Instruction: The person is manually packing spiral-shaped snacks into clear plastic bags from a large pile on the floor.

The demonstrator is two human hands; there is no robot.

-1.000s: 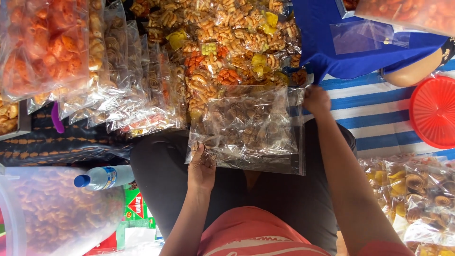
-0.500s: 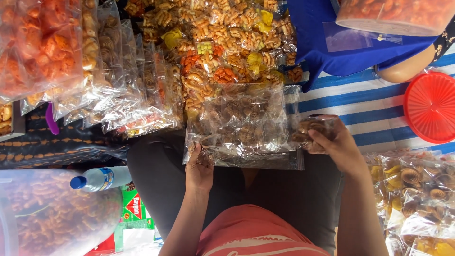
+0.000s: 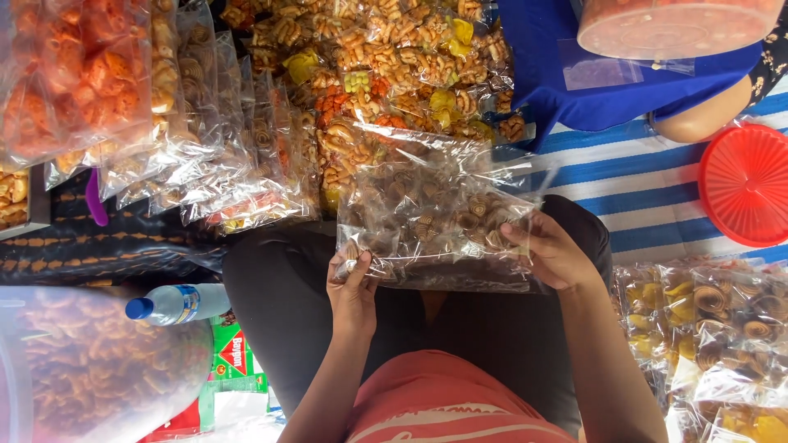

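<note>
Between both hands, clear bag (image 3: 435,221) holds brown snacks.

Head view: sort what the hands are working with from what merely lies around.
In hand: left hand, right hand, large clear plastic bag of brown spiral snacks.

Lying about: blue-capped plastic bottle, round red ribbed lid, clear packets of orange crackers.

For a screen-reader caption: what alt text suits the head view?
Two hands, left hand and right hand, hold a clear bag of brown snack packets over the lap, with heaps of bagged snacks around and a red lid nearby.
</note>
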